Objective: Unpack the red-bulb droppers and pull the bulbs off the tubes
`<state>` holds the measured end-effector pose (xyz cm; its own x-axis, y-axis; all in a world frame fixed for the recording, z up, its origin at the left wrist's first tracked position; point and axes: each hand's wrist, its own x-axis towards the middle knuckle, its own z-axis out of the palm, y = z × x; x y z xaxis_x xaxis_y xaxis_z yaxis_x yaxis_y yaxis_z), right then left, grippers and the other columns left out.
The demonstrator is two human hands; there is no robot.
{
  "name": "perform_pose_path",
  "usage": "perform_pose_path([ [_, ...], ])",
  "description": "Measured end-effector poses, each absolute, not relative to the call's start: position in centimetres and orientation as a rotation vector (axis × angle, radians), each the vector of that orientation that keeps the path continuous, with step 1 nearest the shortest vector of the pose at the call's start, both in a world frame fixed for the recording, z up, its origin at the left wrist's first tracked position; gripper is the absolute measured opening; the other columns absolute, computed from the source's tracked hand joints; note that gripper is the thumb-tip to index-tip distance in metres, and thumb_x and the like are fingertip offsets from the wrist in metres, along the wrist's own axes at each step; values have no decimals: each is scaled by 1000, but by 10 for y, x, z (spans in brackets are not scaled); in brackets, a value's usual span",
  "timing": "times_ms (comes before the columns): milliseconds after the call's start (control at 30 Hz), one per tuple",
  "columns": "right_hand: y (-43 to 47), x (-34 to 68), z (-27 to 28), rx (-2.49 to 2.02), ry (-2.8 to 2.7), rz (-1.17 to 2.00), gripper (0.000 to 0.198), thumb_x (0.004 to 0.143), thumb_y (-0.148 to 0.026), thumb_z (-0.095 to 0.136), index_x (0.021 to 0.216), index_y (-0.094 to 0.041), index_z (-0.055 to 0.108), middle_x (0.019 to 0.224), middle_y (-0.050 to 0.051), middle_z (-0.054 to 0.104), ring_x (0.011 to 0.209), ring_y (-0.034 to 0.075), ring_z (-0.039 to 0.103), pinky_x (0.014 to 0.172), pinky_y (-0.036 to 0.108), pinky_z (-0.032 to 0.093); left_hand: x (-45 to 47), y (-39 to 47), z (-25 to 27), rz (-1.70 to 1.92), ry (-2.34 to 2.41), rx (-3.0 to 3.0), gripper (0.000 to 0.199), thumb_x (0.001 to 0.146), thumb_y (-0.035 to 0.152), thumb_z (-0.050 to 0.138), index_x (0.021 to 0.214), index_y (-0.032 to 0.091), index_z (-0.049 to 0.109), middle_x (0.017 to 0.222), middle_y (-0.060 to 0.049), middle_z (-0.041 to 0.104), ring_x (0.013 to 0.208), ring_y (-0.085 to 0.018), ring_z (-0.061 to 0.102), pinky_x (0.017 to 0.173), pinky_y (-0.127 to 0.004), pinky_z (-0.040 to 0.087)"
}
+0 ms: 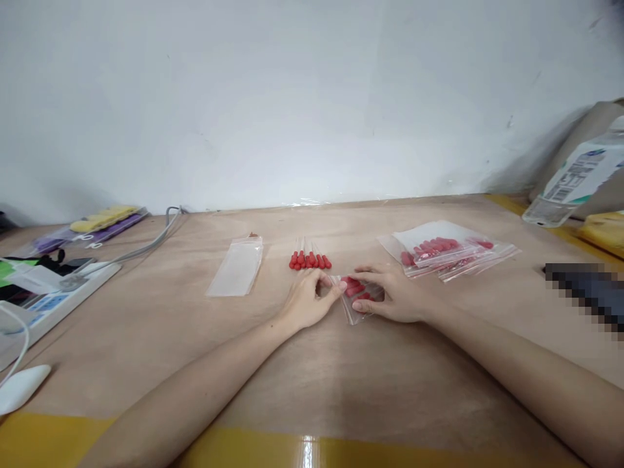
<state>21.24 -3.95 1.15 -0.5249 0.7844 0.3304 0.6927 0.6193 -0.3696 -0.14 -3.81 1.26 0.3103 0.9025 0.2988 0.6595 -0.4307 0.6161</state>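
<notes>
Both hands are on a small clear zip bag (351, 313) with several red-ended droppers or similar pieces (355, 286) inside. My left hand (312, 296) pinches the bag's zip edge between thumb and fingers. From the right, my right hand (392, 292) grips the bag's body, its fingers curled over the red ends. Just beyond the left hand lies a row of loose thin clear pieces with red ends (310, 260). A stack of flat zip bags (237, 268) rests to the left. Filled zip bags (441, 250) with red pieces overlap in a pile to the right.
A power strip (73, 299) with cables and a white mouse-like object (24, 388) occupy the left side. Yellow and purple packets (102, 224) lie at the back left. A plastic bottle (575, 179) leans at the back right, and a pixelated dark object (587, 292) lies nearer.
</notes>
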Motion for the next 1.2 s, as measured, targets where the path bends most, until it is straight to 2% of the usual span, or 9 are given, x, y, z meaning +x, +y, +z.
perform_pose_path([
  [133,-44,204,4,-1267,-2287,150,54,77,-59,48,115,-22,56,114,10,57,104,25,53,89,43,39,3,-37,12,767,1449,2233,33,70,52,58,68,20,64,73,-3,55,80,-21,49,77,-39,38],
  [333,-48,199,4,-1357,-2234,69,51,77,-58,48,110,-22,58,104,8,62,95,23,56,86,41,38,3,-30,11,666,1444,2180,22,76,35,54,64,20,63,78,-2,59,83,-21,51,84,-41,35],
  [400,-46,198,11,-1349,-2226,-9,41,81,-53,47,100,-20,62,93,8,65,88,22,57,87,41,36,1,-30,11,645,1417,2197,21,77,35,54,66,19,63,80,-2,59,85,-21,52,85,-41,35],
  [500,-40,193,23,-1166,-2308,-45,24,85,-35,47,92,-19,65,84,6,65,83,19,56,83,37,38,-1,-30,11,631,1383,2236,22,76,37,55,66,19,63,82,-3,60,85,-21,52,83,-40,36],
  [633,-30,184,30,-844,-2448,37,24,84,-18,45,93,-21,67,87,6,62,82,17,53,77,32,40,-2,-32,9,625,1397,2266,25,76,42,56,67,20,63,83,-3,60,87,-23,52,84,-42,35],
  [833,-21,183,19,-690,-2500,-5,27,85,-17,44,93,-26,68,95,5,60,89,17,50,82,35,37,-2,-34,11,605,1372,2257,26,75,45,58,71,20,65,89,-3,61,94,-25,51,88,-45,33],
  [933,-17,187,18,-600,-2500,-25,24,84,-17,47,91,-26,68,94,4,61,89,16,49,82,34,37,-1,-34,14,649,1335,2217,24,73,42,61,67,19,63,93,-1,63,95,-23,52,90,-41,33],
  [1033,-16,188,22,-537,-2512,-83,20,85,-21,48,89,-24,68,92,4,63,89,16,49,81,33,37,-1,-33,15,697,1211,2159,24,74,39,61,64,17,62,89,0,65,87,-18,56,87,-34,37],
  [1200,-18,186,23,-520,-2506,-286,20,86,-19,47,77,-18,65,84,1,66,83,15,51,81,33,35,-2,-28,12,740,1116,2041,25,74,38,60,65,15,62,74,-1,62,66,-12,53,64,-24,40],
])
